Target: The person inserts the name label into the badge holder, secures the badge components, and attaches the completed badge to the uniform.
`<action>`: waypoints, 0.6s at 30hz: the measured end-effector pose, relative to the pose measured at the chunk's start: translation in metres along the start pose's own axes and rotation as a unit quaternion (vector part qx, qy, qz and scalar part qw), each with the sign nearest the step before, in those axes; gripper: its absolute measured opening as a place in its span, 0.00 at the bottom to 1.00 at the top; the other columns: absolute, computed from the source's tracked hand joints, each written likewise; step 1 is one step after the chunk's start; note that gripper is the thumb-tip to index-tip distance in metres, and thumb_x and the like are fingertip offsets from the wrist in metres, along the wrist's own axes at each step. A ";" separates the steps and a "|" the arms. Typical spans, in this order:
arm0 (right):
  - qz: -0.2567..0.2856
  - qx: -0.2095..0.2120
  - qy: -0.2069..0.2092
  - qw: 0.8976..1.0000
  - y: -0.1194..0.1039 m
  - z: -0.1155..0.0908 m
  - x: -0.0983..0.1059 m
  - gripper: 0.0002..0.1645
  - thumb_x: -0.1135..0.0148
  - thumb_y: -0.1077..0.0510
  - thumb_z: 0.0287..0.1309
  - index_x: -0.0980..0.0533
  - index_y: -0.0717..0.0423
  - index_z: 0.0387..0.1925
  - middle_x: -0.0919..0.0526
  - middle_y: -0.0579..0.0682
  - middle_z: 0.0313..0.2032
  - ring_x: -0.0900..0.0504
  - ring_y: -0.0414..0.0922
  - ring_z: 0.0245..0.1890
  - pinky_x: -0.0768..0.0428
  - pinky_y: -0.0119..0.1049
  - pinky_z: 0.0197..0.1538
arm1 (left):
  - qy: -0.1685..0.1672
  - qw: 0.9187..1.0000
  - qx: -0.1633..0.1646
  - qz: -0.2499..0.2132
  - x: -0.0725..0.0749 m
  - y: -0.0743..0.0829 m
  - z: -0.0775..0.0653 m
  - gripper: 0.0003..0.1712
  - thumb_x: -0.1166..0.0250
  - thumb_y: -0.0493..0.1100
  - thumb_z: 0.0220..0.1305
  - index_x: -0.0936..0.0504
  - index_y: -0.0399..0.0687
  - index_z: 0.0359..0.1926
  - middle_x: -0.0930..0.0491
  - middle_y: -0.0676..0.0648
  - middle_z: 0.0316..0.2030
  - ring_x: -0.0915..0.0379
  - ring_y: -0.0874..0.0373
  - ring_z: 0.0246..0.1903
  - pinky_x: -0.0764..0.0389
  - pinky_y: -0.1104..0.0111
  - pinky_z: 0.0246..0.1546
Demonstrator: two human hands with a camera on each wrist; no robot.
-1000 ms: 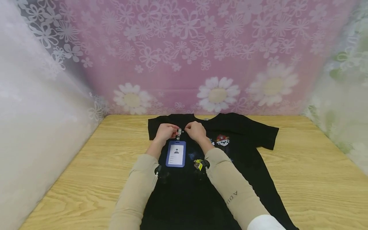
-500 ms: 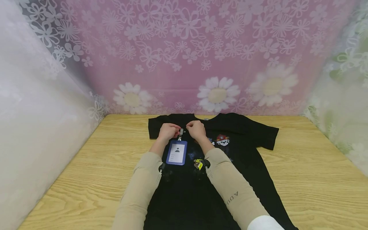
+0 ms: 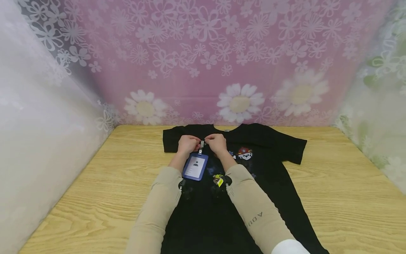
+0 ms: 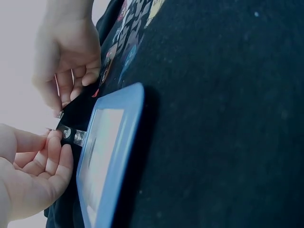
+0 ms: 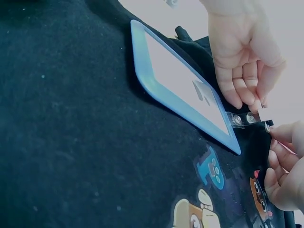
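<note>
A black T-shirt [image 3: 203, 218] lies spread on the table, cartoon prints on its chest. Upon its left-hand chest is a blue-framed ID badge [image 3: 195, 166], joined by a clear strap to a metal clip [image 3: 202, 144]. My left hand [image 3: 188, 144] pinches this clip between thumb and fingers. Close beside it, my right hand [image 3: 216, 143] pinches a raised fold of the shirt, as the right wrist view shows at the fold [image 5: 264, 137]. Clip and fold meet or nearly meet; the fingertips partly hide the contact. The badge [image 4: 107, 152] is tilted, partly raised off the cloth.
The wooden table [image 3: 95, 183] extends on both sides of the shirt. A pink floral curtain [image 3: 190, 70] stands behind its back edge, with pale hangings at left and right. Small cameras [image 3: 227, 180] are strapped at the wrists.
My left hand has moved slightly right with the clip, closer to my right hand. The badge has shifted up and right and leans more. My right hand has barely moved.
</note>
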State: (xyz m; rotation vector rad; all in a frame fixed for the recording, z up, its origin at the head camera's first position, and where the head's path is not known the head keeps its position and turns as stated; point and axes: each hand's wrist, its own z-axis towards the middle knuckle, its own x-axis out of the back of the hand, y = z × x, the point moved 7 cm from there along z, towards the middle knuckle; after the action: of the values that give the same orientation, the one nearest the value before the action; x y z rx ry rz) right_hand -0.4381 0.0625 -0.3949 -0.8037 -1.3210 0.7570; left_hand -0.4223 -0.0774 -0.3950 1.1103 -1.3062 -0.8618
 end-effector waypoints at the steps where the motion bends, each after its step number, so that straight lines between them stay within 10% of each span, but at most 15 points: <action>1: 0.004 -0.002 0.001 1.000 0.001 0.000 0.000 0.09 0.39 0.60 0.57 0.17 0.60 0.36 0.18 0.54 0.42 0.25 0.51 0.48 0.25 0.43 0.47 | 0.002 1.000 0.001 0.002 -0.001 0.000 0.000 0.10 0.45 0.32 0.60 0.17 0.32 0.35 0.23 0.47 0.20 0.30 0.63 0.17 0.24 0.73 0.23; 10: 0.051 -0.046 -0.007 0.998 0.009 -0.004 -0.002 0.10 0.40 0.58 0.59 0.17 0.57 0.38 0.19 0.53 0.43 0.26 0.48 0.43 0.25 0.41 0.33 | -0.003 1.000 0.016 -0.016 -0.003 -0.004 0.001 0.10 0.45 0.31 0.60 0.17 0.31 0.36 0.24 0.47 0.20 0.30 0.63 0.17 0.24 0.74 0.23; 18: 0.071 -0.050 -0.002 0.996 0.009 -0.004 -0.002 0.10 0.39 0.59 0.57 0.16 0.58 0.37 0.19 0.54 0.44 0.26 0.49 0.46 0.25 0.44 0.44 | -0.005 0.999 0.036 -0.036 -0.003 -0.005 0.001 0.09 0.44 0.31 0.62 0.18 0.31 0.37 0.24 0.46 0.21 0.30 0.63 0.17 0.24 0.74 0.23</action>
State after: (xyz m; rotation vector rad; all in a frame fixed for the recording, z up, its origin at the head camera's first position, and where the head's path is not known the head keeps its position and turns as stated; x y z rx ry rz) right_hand -0.4346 0.0652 -0.4039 -0.9838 -1.3243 0.8095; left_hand -0.4230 -0.0763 -0.4010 1.2165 -1.3205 -0.8801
